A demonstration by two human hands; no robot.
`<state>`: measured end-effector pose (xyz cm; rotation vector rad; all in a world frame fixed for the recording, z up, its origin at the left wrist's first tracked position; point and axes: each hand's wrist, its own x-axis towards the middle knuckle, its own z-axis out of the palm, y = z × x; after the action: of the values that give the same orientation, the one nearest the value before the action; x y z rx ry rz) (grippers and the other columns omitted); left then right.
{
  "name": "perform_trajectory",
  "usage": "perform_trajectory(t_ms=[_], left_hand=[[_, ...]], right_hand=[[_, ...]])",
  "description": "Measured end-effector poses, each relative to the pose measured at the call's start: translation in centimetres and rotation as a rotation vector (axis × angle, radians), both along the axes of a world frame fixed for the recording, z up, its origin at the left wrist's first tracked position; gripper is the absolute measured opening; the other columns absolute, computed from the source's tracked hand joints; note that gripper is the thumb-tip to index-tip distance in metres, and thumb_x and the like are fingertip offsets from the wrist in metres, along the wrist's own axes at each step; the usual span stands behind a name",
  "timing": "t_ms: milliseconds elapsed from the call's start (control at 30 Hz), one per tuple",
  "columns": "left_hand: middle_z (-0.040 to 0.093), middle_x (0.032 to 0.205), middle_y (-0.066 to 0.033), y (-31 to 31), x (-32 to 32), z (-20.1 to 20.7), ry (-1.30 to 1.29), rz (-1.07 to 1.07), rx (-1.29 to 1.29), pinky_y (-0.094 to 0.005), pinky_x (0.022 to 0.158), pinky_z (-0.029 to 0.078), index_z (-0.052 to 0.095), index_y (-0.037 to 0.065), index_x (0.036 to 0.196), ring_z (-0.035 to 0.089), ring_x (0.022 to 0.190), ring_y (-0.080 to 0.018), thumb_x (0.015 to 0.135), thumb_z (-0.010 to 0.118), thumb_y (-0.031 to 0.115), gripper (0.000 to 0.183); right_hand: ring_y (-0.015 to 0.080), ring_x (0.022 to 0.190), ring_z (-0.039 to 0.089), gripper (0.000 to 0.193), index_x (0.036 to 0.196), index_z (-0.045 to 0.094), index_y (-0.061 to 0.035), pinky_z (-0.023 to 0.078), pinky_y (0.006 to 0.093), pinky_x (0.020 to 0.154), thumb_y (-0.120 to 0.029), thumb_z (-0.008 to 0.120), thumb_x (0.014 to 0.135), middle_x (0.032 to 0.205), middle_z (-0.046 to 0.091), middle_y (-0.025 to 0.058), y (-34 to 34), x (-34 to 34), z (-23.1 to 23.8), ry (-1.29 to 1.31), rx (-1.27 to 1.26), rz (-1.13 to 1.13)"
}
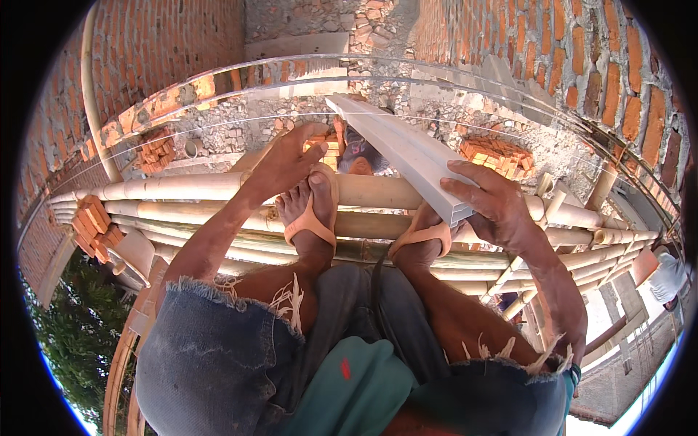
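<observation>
My right hand (494, 200) is closed around the near end of a long, hollow, silver-grey metal bar (407, 145). The bar slants away to the far left, over the drop beyond the scaffold. My left hand (289, 160) is held above the bamboo, just beyond my left foot, with thumb and forefinger apart and nothing visible between them. Its other fingers are partly hidden. My sandalled feet rest on the bamboo poles (182, 190). Below, a person in a dark shirt (356, 149) has an arm raised near the bar's far part.
A thin string (254, 115) crosses beyond my hands. Bricks are stacked on the scaffold's left (94, 225), with brick piles (498, 156) on the rubble below. Brick walls (163, 51) rise on both sides. Another person (665, 276) is at the far right.
</observation>
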<state>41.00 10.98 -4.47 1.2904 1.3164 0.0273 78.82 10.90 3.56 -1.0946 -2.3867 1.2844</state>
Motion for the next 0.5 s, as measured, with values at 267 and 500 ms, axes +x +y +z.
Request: perform_trajectory(t_ms=[267,500], left_hand=[[0.052,0.131,-0.0184,-1.4,7.0,-0.5,-0.539,0.588,-0.125,-0.038,0.11,0.037,0.037,-0.002,0.145,0.051,0.122,-0.0261,0.097,0.052,0.01,0.051],[0.052,0.114,-0.0069,-2.8,11.8,-5.1,-0.398,1.232,-0.838,-0.0388,0.096,0.045,0.037,-0.001,0.142,0.052,0.094,-0.0173,0.096,0.055,0.007,0.05]], right_hand=[[0.0308,0.105,0.067,0.052,0.124,0.061,-0.0048,0.056,0.0376,0.085,-0.01,0.082,0.077,0.118,0.065,0.0168,1.5,-3.6,6.8,-0.195,-0.033,-0.31],[0.0157,0.099,0.062,0.044,0.126,0.052,0.0008,0.052,0.031,0.083,-0.023,0.071,0.094,0.11,0.063,0.0096,1.3,-3.1,13.4,-0.177,-0.438,-0.937]])
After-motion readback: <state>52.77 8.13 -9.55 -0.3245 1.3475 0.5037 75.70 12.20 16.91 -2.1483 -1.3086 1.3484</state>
